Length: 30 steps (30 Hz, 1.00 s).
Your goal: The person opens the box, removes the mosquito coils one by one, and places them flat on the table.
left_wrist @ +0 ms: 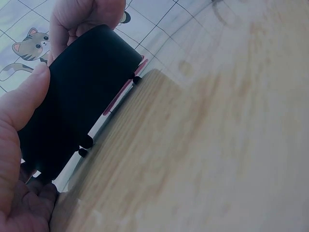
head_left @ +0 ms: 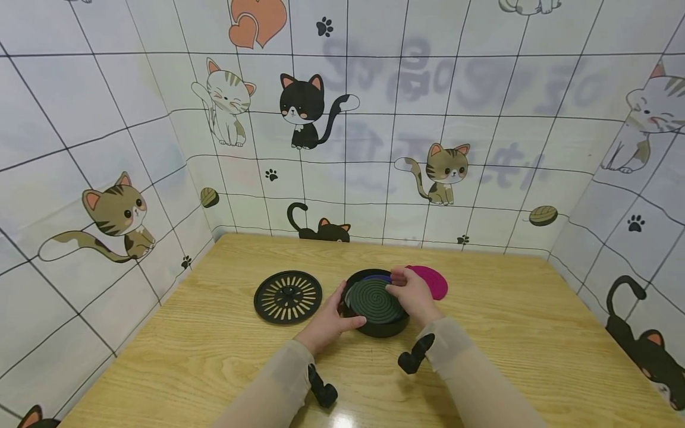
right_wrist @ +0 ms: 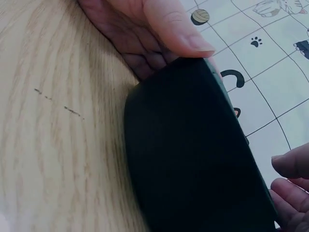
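A round black mosquito coil holder (head_left: 377, 330) stands on the wooden table. A dark green spiral mosquito coil (head_left: 374, 300) lies in its top, with a strip of something blue (head_left: 379, 277) showing behind the coil. My left hand (head_left: 329, 321) grips the holder's left side, thumb near the front rim and fingers round the wall. At the right rim, my right hand (head_left: 412, 294) has its thumb and fingertips by the coil's edge. The right wrist view shows a gap between that thumb and the fingers (right_wrist: 292, 195), with nothing seen in it. The holder's wall hides the inside in both wrist views.
Left of the holder lies a black slotted round lid (head_left: 288, 297) with a small knob. A magenta disc (head_left: 434, 283) lies on the table behind the right hand, partly covered by it. Walls with printed cats enclose the wooden table (head_left: 508, 333) at the back and sides.
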### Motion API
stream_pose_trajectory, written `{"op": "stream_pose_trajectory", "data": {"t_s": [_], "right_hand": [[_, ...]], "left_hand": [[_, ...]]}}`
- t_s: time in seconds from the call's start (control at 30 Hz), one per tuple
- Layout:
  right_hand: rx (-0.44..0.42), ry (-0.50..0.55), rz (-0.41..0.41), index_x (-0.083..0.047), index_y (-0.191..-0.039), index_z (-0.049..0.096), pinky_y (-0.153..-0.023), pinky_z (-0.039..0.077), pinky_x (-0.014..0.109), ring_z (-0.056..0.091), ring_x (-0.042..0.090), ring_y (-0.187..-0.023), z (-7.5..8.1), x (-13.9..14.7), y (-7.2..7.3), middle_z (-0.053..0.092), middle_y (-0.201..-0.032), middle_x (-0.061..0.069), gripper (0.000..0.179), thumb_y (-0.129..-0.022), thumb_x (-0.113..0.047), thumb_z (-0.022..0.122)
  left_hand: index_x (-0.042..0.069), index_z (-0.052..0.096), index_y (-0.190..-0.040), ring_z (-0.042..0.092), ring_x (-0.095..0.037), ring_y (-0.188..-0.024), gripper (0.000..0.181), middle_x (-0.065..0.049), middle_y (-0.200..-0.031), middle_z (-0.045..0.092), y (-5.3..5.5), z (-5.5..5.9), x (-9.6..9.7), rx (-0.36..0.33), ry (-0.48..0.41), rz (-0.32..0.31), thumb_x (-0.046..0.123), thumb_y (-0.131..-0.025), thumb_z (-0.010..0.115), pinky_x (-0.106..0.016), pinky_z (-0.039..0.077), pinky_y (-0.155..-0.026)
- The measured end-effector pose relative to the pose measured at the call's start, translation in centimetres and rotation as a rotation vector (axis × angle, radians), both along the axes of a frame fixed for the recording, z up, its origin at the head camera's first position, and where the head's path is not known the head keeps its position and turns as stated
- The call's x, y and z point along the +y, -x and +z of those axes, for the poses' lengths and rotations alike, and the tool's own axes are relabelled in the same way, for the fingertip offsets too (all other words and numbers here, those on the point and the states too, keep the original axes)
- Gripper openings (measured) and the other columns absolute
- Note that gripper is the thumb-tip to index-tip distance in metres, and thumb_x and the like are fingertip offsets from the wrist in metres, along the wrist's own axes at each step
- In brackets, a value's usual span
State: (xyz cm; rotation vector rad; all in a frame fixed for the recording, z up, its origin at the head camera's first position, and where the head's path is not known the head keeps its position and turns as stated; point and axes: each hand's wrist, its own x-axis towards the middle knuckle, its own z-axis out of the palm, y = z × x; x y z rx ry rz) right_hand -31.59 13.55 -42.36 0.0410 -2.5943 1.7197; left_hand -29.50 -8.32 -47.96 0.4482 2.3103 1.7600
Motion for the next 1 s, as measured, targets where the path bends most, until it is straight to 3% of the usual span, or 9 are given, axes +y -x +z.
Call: {"op": "stream_pose_trajectory", "data": {"t_s": [0.6,0.9,1.0], "right_hand": [[0.000,0.190,-0.012,0.000,-0.137,0.046,-0.103,0.040,0.046,0.046,0.033,-0.124,0.87,-0.46,0.07,0.048,-0.135,0.018,0.049,-0.089,0.006,0.057],[-0.092,0.335,-0.015,0.003,-0.139,0.044,-0.109,0.033,0.044,0.040,0.033,-0.130,0.78,-0.20,0.45,0.044,-0.141,0.021,0.052,-0.089,0.008,0.055],[-0.150,0.383,0.002,0.005,-0.141,0.043,-0.107,0.036,0.039,0.039,0.031,-0.130,0.84,-0.06,0.54,0.041,-0.144,0.022,0.053,-0.089,0.008,0.055]], "left_hand": [[0.022,0.007,-0.156,0.021,-0.034,-0.143,0.105,-0.010,-0.159,0.012,0.10,-0.05,-0.07,0.003,-0.014,-0.002,0.042,-0.081,0.077,-0.048,0.024,-0.113],[0.020,0.006,-0.156,0.023,-0.033,-0.142,0.105,-0.010,-0.159,0.014,0.27,-0.23,-0.03,0.010,-0.008,-0.005,0.042,-0.081,0.077,-0.048,0.025,-0.112],[0.019,0.006,-0.156,0.024,-0.033,-0.142,0.105,-0.010,-0.159,0.015,0.26,-0.21,-0.03,0.013,-0.009,-0.005,0.042,-0.081,0.077,-0.048,0.026,-0.112]]}}
